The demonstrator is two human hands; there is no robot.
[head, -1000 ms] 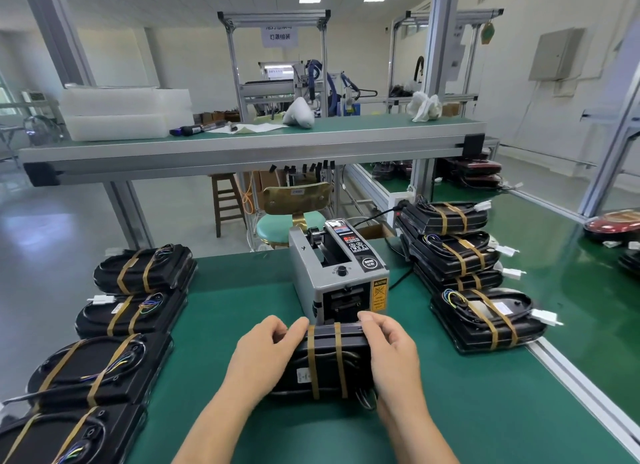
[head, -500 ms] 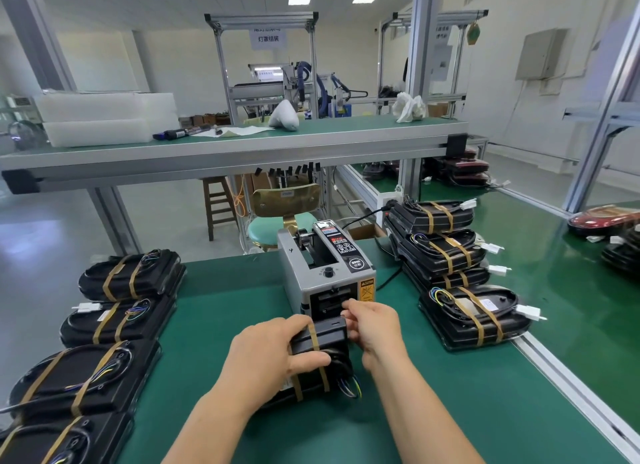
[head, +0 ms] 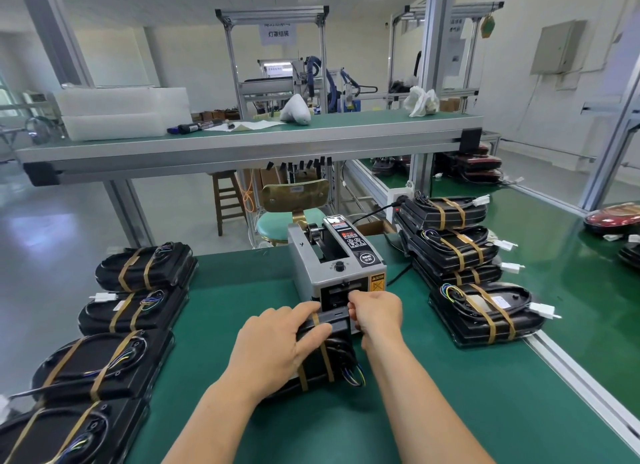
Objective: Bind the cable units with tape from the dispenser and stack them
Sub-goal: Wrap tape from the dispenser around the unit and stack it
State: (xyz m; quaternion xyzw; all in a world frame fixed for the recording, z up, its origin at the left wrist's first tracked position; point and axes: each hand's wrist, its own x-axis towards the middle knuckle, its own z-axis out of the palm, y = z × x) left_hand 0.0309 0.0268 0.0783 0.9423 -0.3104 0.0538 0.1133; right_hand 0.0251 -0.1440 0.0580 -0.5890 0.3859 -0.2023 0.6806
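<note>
Cable unit (head: 341,351) between the hands (head: 277,346) (head: 377,313)

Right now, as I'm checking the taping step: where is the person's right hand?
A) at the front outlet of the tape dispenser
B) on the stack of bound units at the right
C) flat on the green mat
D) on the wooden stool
A: the right hand is up at the front outlet of the tape dispenser, fingers curled there, while the left hand grips the cable unit.
</note>
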